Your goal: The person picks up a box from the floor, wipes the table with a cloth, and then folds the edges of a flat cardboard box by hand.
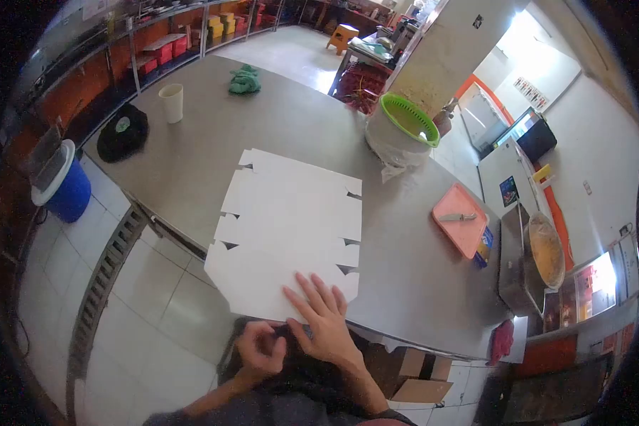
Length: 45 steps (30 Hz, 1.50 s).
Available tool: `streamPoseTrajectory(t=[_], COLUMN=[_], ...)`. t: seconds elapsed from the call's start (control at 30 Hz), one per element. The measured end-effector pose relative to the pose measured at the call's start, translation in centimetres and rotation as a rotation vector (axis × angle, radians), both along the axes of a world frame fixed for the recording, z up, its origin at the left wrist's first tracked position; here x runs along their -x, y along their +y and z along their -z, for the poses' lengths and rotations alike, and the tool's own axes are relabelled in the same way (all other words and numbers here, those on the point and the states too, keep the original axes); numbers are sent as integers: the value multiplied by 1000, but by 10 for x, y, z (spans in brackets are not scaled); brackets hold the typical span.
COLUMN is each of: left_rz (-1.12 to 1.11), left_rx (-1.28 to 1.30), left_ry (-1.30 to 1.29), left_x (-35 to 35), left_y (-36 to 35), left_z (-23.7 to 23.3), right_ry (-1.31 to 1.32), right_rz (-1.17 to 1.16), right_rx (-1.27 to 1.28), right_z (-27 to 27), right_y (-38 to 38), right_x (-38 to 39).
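Observation:
A flat white cardboard box blank [289, 213] with notched sides lies unfolded on the steel table, its near edge close to the table's front edge. My right hand [324, 323] rests on its near right part, fingers spread and pressed flat. Just off the near edge of the cardboard, in front of my body, is my left hand [260, 349]. Its fingers are curled in toward the thumb, and I see nothing held in them.
On the steel table [291, 106] stand a cream cup [172, 104], a black cap-like bundle [123, 133], a green cloth [245, 80], a green-rimmed basket [410, 121] and a pink board [461, 202] with a knife [459, 216]. A metal container [516, 263] stands at right.

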<state>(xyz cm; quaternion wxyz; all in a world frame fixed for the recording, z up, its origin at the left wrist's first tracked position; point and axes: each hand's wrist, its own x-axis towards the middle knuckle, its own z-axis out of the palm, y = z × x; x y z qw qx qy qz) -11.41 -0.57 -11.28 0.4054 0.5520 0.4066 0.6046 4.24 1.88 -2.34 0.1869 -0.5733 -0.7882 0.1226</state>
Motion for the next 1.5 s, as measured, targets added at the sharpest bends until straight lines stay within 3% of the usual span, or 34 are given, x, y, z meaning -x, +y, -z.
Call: streamPoseTrajectory(t=[0.33, 0.47, 0.57, 0.63, 1.03, 1.23, 1.4, 1.5], left_rz=[71, 68, 108, 133, 171, 157, 141, 141], left_rx=[134, 156, 84, 164, 213, 258, 300, 309], left_ry=[-152, -71, -277, -199, -464, -379, -549, -500], left_x=[0, -1, -6, -3, -14, -8, -13, -9], left_y=[-5, -4, -3, -7, -10, -11, -6, -6], left_z=[1, 5, 4, 5, 4, -5, -10, -1], right_ry=[-53, -34, -47, -47, -75, -83, -69, -51], right_rz=[-24, -2, -7, -6, 24, 17, 22, 22], right_rx=[26, 29, 28, 38, -11, 2, 1, 8], right_z=[-1, -4, -2, -2, 0, -1, 0, 0], right_y=[-1, -1, 0, 1, 0, 0, 0, 1], right_x=[0, 2, 1, 1, 5, 3, 3, 3])
